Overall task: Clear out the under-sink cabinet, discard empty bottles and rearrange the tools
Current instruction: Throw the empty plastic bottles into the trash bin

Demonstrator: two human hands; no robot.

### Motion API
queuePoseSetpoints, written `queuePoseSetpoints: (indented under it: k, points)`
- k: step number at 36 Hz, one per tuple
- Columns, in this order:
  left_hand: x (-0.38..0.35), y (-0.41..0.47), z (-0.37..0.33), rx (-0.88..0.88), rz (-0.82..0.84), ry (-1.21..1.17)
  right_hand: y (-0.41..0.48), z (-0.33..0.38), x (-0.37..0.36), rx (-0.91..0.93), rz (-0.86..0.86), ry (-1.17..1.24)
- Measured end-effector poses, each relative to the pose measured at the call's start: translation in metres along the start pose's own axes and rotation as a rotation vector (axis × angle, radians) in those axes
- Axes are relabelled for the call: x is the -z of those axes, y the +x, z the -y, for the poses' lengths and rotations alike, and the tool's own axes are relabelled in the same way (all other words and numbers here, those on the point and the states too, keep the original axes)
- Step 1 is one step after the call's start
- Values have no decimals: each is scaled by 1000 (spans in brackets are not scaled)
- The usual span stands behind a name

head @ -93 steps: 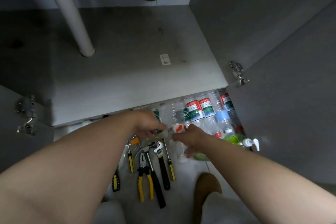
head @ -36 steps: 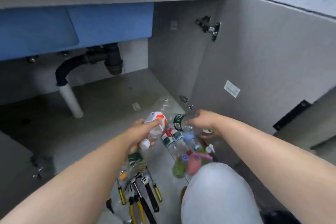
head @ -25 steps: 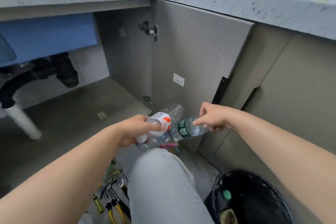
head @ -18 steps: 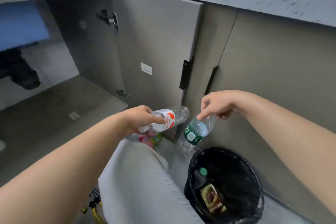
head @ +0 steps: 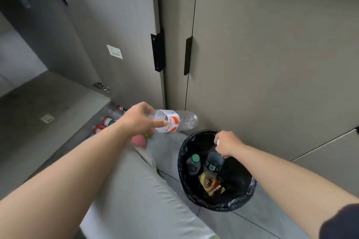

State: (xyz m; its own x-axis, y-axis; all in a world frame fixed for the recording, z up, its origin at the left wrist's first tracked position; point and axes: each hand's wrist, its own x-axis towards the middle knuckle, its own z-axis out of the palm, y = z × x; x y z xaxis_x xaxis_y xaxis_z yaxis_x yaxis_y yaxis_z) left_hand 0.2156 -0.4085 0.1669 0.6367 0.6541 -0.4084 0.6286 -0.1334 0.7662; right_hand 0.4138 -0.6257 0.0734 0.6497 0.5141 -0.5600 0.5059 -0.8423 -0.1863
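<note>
Head camera looks down, close, onto the bin.

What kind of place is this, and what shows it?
Probably a kitchen: grey cabinet doors with black handles, one open cabinet at floor level, and a lined waste bin on the tiled floor.

2 black vertical handles on grey doors, above left hand and right hand. White sticker up-left of left hand. Pale trouser leg below left hand. Grey floor tiles below right hand.
</note>
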Motion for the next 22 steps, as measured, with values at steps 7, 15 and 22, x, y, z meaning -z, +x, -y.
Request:
queuePoseSetpoints:
  k: [7, 15, 22]
  points:
    - [4, -7, -3, -85, -56, 14, 18, -20, -50, 54, -97, 141]
    - [3, -6, -7, -146, -152, 16, 30, -10, -66, 177, 6, 156]
    - [2, -6, -3, -299, -101, -54, 33, -1, -68, 152, 15, 137]
